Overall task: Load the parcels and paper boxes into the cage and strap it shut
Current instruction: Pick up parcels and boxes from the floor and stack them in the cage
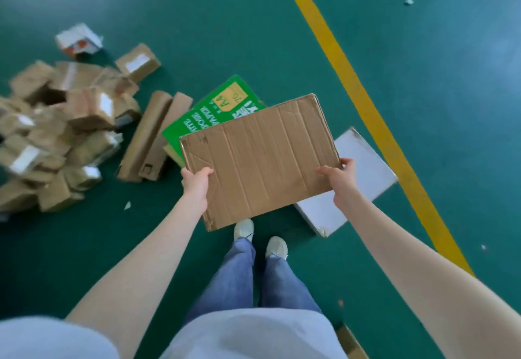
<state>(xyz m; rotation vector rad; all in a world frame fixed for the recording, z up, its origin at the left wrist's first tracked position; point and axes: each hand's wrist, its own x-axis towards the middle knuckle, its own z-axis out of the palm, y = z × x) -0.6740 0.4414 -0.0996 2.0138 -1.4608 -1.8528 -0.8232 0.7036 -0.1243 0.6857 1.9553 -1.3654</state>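
I hold a flat brown cardboard box (pixel 262 158), creased and taped, above the green floor in front of my feet. My left hand (pixel 196 185) grips its left edge and my right hand (pixel 342 178) grips its right edge, thumbs on top. Under it on the floor lie a green A4 paper box (pixel 214 110) and a white box (pixel 358 178), both partly hidden. A heap of small brown parcels (pixel 56 133) with white labels lies to the left. The cage is out of view.
Two long narrow brown cartons (pixel 153 139) lie beside the green box. A white and orange carton (pixel 79 40) sits beyond the heap. A yellow floor line (pixel 366 99) runs diagonally on the right. A cardboard corner (pixel 349 341) shows at the bottom edge.
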